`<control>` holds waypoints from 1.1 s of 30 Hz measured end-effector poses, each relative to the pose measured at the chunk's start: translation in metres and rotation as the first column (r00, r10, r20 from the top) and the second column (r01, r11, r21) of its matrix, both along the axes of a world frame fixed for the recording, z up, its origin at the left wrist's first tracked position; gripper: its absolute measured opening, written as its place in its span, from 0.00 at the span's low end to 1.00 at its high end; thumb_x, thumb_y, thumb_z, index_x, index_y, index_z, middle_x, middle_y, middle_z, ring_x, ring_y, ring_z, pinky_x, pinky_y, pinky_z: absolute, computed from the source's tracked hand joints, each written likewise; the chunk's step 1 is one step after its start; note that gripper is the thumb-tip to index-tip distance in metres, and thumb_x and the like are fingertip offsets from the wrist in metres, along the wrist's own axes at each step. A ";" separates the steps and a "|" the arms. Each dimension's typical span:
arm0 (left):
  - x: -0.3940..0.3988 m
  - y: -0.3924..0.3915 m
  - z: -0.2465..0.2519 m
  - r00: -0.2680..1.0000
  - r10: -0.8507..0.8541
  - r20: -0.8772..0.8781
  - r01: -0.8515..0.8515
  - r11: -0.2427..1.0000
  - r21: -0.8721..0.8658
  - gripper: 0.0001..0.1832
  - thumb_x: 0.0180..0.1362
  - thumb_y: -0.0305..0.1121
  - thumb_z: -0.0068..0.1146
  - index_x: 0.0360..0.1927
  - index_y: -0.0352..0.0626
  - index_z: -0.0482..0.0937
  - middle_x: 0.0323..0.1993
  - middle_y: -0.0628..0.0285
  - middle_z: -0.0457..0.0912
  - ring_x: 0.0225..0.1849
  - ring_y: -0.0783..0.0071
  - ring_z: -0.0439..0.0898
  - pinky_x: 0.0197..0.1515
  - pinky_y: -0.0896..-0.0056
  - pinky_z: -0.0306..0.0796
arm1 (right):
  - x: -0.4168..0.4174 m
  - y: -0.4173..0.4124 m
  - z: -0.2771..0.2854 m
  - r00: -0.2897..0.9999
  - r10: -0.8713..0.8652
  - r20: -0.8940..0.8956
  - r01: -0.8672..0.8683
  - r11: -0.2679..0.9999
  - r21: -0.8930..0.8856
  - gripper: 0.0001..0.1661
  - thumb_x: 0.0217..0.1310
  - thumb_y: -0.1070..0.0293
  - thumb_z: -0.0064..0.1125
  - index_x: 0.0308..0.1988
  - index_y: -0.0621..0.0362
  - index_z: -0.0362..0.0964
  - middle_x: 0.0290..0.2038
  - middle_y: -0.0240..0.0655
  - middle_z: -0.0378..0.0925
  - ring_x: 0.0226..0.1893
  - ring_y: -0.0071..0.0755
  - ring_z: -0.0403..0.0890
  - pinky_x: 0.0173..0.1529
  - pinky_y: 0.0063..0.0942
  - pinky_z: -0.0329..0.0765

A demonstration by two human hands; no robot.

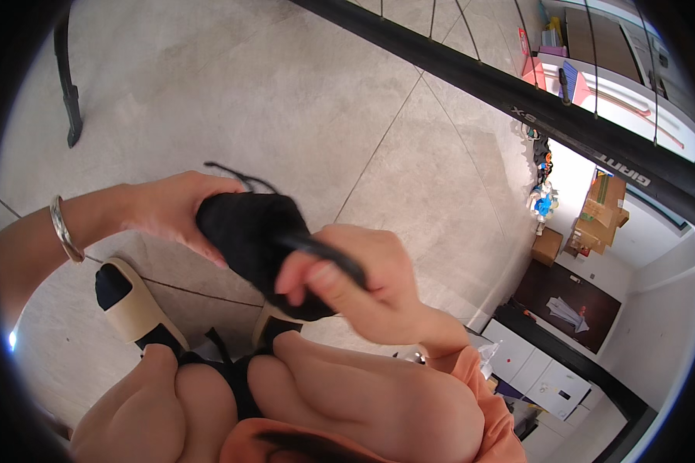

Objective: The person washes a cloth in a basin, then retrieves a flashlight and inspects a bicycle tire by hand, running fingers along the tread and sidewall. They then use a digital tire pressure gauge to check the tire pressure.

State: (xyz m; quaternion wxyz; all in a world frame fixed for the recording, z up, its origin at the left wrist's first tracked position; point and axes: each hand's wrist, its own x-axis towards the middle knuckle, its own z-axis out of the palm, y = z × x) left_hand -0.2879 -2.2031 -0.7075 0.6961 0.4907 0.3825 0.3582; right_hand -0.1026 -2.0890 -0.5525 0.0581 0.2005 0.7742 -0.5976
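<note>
My left hand (pixel 176 211), with a metal bangle on its wrist, grips the far end of a black fabric pouch (pixel 258 228) that has a thin black cord. At the pouch's near side my right hand (pixel 359 283) is closed on a black rod-like handle (pixel 324 252), blurred by motion. The handle's far end meets the dark fabric; whether it sits inside the pouch I cannot tell. Both hands are above the tiled floor, in front of my bent knees.
A bicycle wheel rim (pixel 469 81) with spokes crosses the upper right. A black kickstand (pixel 69 110) stands at the upper left. Below are my feet in beige slides (pixel 130 307). Cardboard boxes (pixel 599 211), a dustpan and a white cabinet (pixel 533 370) are farther right.
</note>
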 end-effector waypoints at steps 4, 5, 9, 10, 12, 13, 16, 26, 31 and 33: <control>-0.002 0.001 0.009 0.985 -0.171 -0.029 0.159 0.958 -0.237 0.34 0.39 0.32 0.77 0.51 0.42 0.72 0.42 0.62 0.80 0.43 0.72 0.77 0.45 0.70 0.71 | 0.008 0.010 0.002 0.975 -0.213 0.060 0.213 0.977 -0.001 0.34 0.72 0.49 0.37 0.30 0.68 0.75 0.32 0.45 0.79 0.29 0.31 0.77 0.38 0.27 0.71; -0.003 -0.001 0.010 0.986 -0.161 -0.043 0.145 0.958 -0.246 0.33 0.39 0.31 0.76 0.51 0.42 0.72 0.41 0.62 0.80 0.43 0.73 0.77 0.45 0.70 0.71 | 0.010 0.010 0.001 0.975 -0.221 0.016 0.222 0.974 -0.045 0.31 0.72 0.51 0.38 0.33 0.67 0.76 0.33 0.41 0.80 0.35 0.30 0.77 0.43 0.27 0.71; -0.015 0.002 0.005 0.941 -0.337 -0.013 0.327 0.921 -0.209 0.45 0.51 0.53 0.58 0.66 0.48 0.48 0.62 0.53 0.52 0.62 0.52 0.55 0.61 0.48 0.48 | 0.020 0.009 0.005 0.967 -0.253 -0.021 0.240 0.938 -0.248 0.30 0.72 0.53 0.38 0.45 0.71 0.76 0.42 0.42 0.82 0.54 0.35 0.75 0.64 0.35 0.64; -0.017 0.003 0.005 0.902 -0.431 0.014 0.427 0.887 -0.178 0.52 0.57 0.64 0.49 0.74 0.50 0.35 0.74 0.49 0.38 0.72 0.42 0.44 0.70 0.37 0.37 | 0.022 0.008 0.008 0.972 -0.231 -0.030 0.216 0.943 -0.254 0.30 0.71 0.52 0.38 0.45 0.72 0.75 0.44 0.44 0.81 0.55 0.37 0.75 0.65 0.37 0.61; -0.022 0.006 0.007 0.970 -0.227 -0.091 0.211 0.964 -0.160 0.33 0.47 0.41 0.65 0.53 0.42 0.62 0.46 0.57 0.66 0.47 0.65 0.65 0.49 0.61 0.60 | 0.027 0.009 0.011 0.974 -0.191 -0.122 0.161 0.962 -0.222 0.31 0.70 0.53 0.39 0.41 0.73 0.77 0.44 0.49 0.80 0.57 0.45 0.73 0.68 0.40 0.59; -0.025 0.007 0.010 0.983 -0.117 -0.143 0.097 0.985 -0.141 0.24 0.42 0.29 0.73 0.43 0.39 0.75 0.32 0.61 0.81 0.34 0.77 0.76 0.39 0.73 0.71 | 0.029 0.010 0.012 0.971 -0.171 -0.167 0.135 0.969 -0.205 0.31 0.70 0.53 0.39 0.39 0.73 0.78 0.44 0.52 0.80 0.58 0.50 0.72 0.69 0.42 0.57; -0.029 0.015 0.016 0.974 -0.151 -0.169 0.111 0.968 -0.225 0.12 0.46 0.25 0.66 0.32 0.35 0.76 0.22 0.59 0.78 0.25 0.77 0.71 0.31 0.73 0.69 | 0.037 0.011 0.014 0.913 -0.208 -0.350 0.119 0.959 -0.259 0.33 0.70 0.53 0.39 0.32 0.73 0.79 0.39 0.53 0.81 0.58 0.57 0.71 0.61 0.42 0.68; -0.038 0.052 0.010 0.812 -0.046 -0.582 0.165 0.975 0.153 0.13 0.40 0.25 0.64 0.32 0.37 0.75 0.33 0.55 0.80 0.34 0.67 0.78 0.35 0.66 0.69 | 0.042 0.007 0.027 0.923 -0.284 -0.260 0.214 0.940 -0.266 0.31 0.71 0.57 0.41 0.58 0.79 0.62 0.27 0.36 0.80 0.22 0.26 0.82 0.41 0.27 0.79; -0.032 0.063 0.045 0.979 -0.096 -0.177 0.136 0.964 0.229 0.48 0.30 0.30 0.79 0.59 0.39 0.66 0.58 0.57 0.73 0.59 0.67 0.71 0.59 0.68 0.65 | 0.037 0.010 0.022 0.916 -0.295 -0.271 0.207 0.927 -0.312 0.24 0.69 0.68 0.39 0.59 0.70 0.64 0.29 0.34 0.80 0.21 0.23 0.79 0.42 0.24 0.78; -0.021 0.062 0.064 0.989 -0.136 -0.057 0.146 0.964 0.222 0.54 0.27 0.31 0.82 0.62 0.36 0.63 0.57 0.57 0.74 0.60 0.69 0.71 0.62 0.69 0.63 | 0.035 0.013 0.025 0.945 -0.252 -0.207 0.188 0.940 -0.285 0.23 0.67 0.72 0.39 0.60 0.64 0.66 0.30 0.32 0.80 0.20 0.21 0.77 0.36 0.21 0.77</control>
